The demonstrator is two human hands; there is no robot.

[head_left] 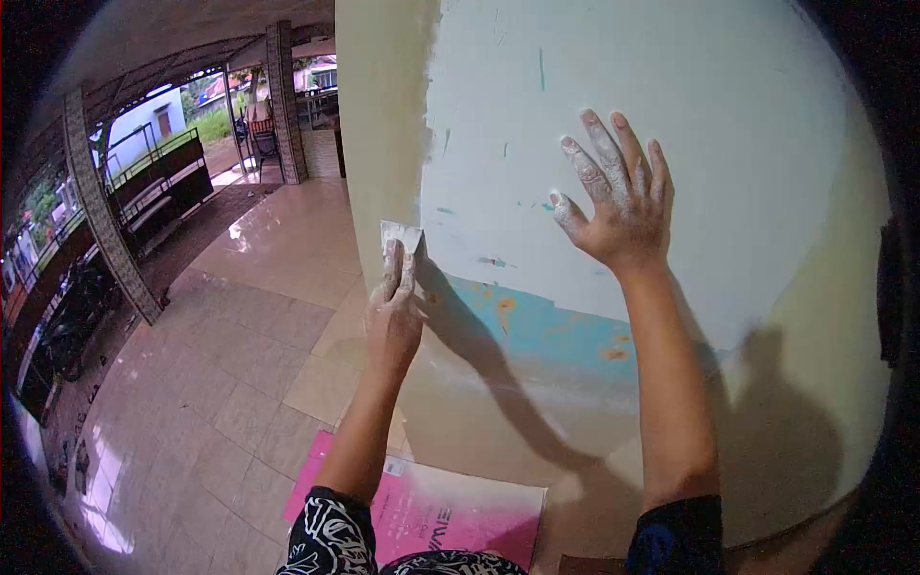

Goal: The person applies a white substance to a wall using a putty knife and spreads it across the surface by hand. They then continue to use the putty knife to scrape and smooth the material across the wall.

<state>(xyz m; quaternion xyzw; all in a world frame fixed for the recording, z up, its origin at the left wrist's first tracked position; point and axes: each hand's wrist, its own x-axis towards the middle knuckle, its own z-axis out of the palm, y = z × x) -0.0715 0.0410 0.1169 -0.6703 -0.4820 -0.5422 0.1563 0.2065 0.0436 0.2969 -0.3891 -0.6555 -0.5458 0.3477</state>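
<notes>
My left hand (pixel 393 321) grips a small putty knife (pixel 402 233), its blade pointing up at the edge of the wall. Fingers spread, my right hand (pixel 621 201) lies against a white-coated area (pixel 498 105) of that wall; white powder covers its fingers. Below the white coat runs a blue-green strip (pixel 565 326) with orange-brown spots. A few thin blue-green marks show through the white. Left of the coat, the wall's edge band (pixel 383 125) is yellowish beige. Shadows of my arms fall across the lower wall.
A pink printed sheet (pixel 412 517), dusted white, lies on the floor at the wall's foot. Glossy tiles (pixel 230 355) stretch left towards a slanting pillar (pixel 110 211), a farther pillar (pixel 285 105) and a dark bench (pixel 168 182). A dark object (pixel 889 287) sits at the right edge.
</notes>
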